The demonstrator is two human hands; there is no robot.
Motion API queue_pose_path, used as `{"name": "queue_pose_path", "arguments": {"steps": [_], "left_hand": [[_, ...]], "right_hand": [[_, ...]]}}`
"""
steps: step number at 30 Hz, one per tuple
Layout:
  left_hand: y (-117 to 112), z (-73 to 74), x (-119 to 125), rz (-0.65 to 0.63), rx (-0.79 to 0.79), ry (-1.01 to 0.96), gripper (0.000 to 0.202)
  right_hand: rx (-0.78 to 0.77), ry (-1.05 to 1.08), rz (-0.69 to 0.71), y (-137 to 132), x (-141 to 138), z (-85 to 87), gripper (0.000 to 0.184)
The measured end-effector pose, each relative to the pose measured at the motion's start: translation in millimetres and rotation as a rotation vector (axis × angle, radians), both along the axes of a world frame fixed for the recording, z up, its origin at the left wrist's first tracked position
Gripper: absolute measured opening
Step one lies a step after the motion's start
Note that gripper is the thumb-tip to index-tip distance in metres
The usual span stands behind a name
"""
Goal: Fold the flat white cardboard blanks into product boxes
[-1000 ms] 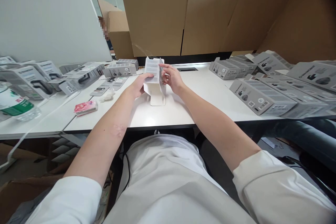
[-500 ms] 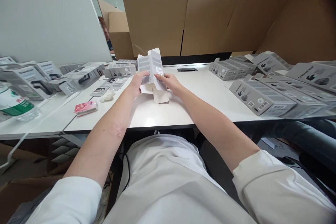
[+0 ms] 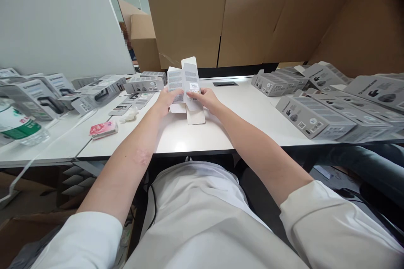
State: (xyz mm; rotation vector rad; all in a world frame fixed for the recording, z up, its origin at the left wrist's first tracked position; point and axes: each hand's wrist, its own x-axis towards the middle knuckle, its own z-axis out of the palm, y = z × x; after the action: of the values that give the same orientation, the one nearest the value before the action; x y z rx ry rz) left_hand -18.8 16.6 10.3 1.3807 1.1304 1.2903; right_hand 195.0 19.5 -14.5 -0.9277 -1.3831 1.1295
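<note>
Between my hands is a grey and white printed carton [image 3: 190, 76], its end flaps sticking out at top and bottom. My left hand [image 3: 167, 100] grips its left side, thumb across the printed face. On the right side my right hand [image 3: 206, 98] holds it, thumb near a white label. The fingers behind the carton are hidden. It is held just over the white table [image 3: 189, 141]. Left of my left hand lie a flat printed card [image 3: 131, 103] and a crumpled whitish scrap [image 3: 129, 114].
Formed grey boxes [image 3: 315, 115] stand in rows on the right. More boxes [image 3: 101, 90] crowd the left, with a pink packet [image 3: 103, 129] and a plastic bottle [image 3: 22, 124] nearer me. Large cardboard [image 3: 252, 17] rises behind the table. A person [image 3: 128, 40] is partly visible behind it.
The carton has shifted slightly right and turned, so its printed panels now look flatter and face me more. Both hands keep hold of it.
</note>
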Motion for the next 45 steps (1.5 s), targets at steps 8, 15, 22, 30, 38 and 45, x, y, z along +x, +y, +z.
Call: {"name": "queue_pose_path", "arguments": {"steps": [8,15,22,30,38,45], "left_hand": [[8,-5.1,1,0.045,-0.007,-0.067,0.046],[13,-11.6,-1,0.088,0.126,0.046,0.042],[13,-12.1,2,0.121,0.162,0.114,0.047],[9,-6.7,2,0.076,0.100,0.013,0.040],[-7,-0.2,4,-0.140,-0.035,0.098,0.052],[-11,-0.6,3,-0.220,-0.049,0.163,0.053]], "right_hand": [[-0.005,0.001,-0.032,-2,-2,3.6,0.034],[-0.003,-0.065,-0.090,0,-1,2.6,0.025],[-0.001,-0.090,-0.104,-1,-1,2.5,0.023],[-0.038,-0.010,-0.113,-4,-2,8.4,0.037],[-0.153,0.128,-0.208,12,9,12.9,0.040],[-0.223,0.185,-0.282,9,8,11.5,0.022]]}}
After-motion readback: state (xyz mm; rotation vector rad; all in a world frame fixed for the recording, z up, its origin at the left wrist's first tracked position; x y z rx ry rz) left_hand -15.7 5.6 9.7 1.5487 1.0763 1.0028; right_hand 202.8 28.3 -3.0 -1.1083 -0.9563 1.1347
